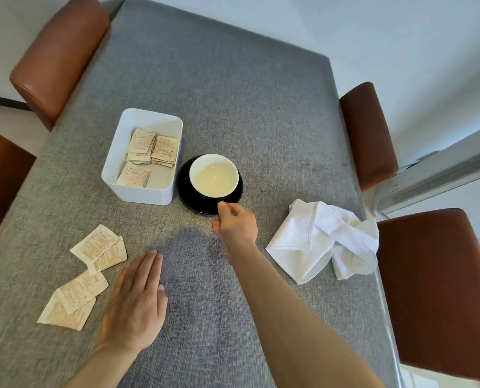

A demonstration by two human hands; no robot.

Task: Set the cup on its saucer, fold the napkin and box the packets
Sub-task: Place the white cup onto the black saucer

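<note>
Packets loose (83, 275): four cream paper sachets with faint reddish print lie flat on the grey table (233, 93), nearest me on my left, in two overlapping pairs; their long edges run slantwise, lower left to upper right.
My left hand (135, 303): it rests palm down on the cloth just right of the loose packets, fingers straight and together, gripping nothing.
My right hand (234, 224): it reaches forward over the middle of the table, thumb and forefinger pinched together at the near rim of the saucer, where the cup's handle would be; the handle itself is hidden, so I cannot tell whether I grip it.
Napkin (324, 239): one white cloth, crumpled and half folded, lies at the right edge of the table, beside my right forearm; its long axis runs from lower left to upper right.
Cup (213, 175): one white cup, upright, mouth up, with a pale inside, stands on the saucer, set toward its far side.
Saucer (194, 201): one black round saucer, flat on the cloth, just right of the box and nearly touching it.
Box (142, 155): one white rectangular bin, open at the top, its long axis running away from me; it holds more packets in three small heaps, too stacked to count.
Chairs (369, 135): four brown leather backs, two on each side.
</note>
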